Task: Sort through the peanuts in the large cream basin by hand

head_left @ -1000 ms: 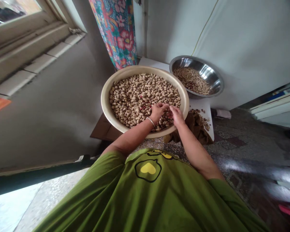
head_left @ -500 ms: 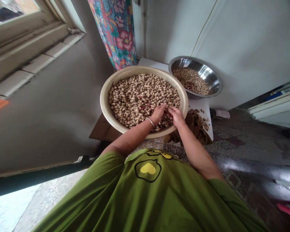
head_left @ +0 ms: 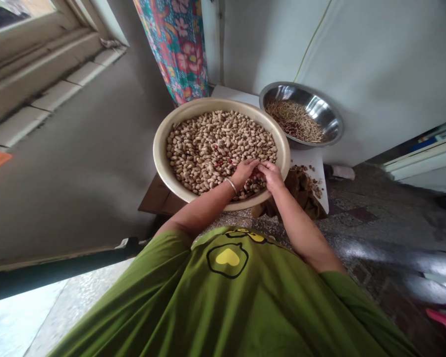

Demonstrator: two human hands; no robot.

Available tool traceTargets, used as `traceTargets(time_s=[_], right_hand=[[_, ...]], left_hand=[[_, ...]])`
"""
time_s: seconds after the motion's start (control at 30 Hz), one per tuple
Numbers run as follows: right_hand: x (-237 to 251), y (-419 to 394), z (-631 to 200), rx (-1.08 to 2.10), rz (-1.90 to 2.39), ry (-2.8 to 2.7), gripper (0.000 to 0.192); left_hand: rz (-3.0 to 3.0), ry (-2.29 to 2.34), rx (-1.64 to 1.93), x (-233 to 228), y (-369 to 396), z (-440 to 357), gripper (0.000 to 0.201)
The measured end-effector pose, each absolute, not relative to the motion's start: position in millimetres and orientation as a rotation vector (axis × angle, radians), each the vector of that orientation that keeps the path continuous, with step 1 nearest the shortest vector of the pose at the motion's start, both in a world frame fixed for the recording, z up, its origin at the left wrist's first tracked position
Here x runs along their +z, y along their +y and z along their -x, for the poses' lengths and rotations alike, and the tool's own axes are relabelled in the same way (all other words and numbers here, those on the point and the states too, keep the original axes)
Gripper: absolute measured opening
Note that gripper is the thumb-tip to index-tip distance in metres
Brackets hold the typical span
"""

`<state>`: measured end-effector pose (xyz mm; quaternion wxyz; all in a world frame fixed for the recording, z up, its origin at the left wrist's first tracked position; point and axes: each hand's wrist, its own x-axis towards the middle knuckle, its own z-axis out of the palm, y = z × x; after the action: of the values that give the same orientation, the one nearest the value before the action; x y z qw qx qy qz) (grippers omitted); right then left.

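A wide cream basin (head_left: 159, 148) holds a heap of unshelled peanuts (head_left: 208, 144), with a few red kernels among them. My left hand (head_left: 243, 171), a silver bangle on its wrist, and my right hand (head_left: 272, 176) meet over the near right part of the heap. Fingertips of both hands pinch together on a peanut pod between them; the pod itself is mostly hidden.
A steel bowl (head_left: 330, 116) with shells and kernels stands behind on a white board (head_left: 315, 166). A brown bag (head_left: 301, 191) of shells lies at the right. A flowered curtain (head_left: 182, 44) hangs behind; grey wall left, stone floor right.
Both hands stay at the same spot over the peanuts; the fingers shifted slightly while working a pod. The view tilted a little.
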<state>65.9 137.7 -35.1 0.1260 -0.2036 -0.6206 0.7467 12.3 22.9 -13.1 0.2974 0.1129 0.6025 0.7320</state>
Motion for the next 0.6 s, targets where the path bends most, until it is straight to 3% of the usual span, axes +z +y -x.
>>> traceTargets(time_s=[0.23,0.4,0.6], right_hand=[[-31,141,-65,2.305,0.615,-1.643,0.057],[-29,138,-64,2.138,0.685,-1.782,0.054],[-32,137,-61,2.003,0.746,-1.895,0.048]], left_hand=[[-0.343,1.567,2.018,-19,28,-15,0.021],[-0.321,1.514,1.971,-20,29,-17,0.011],[-0.258,1.542,1.960,-23,27,-12,0.023]])
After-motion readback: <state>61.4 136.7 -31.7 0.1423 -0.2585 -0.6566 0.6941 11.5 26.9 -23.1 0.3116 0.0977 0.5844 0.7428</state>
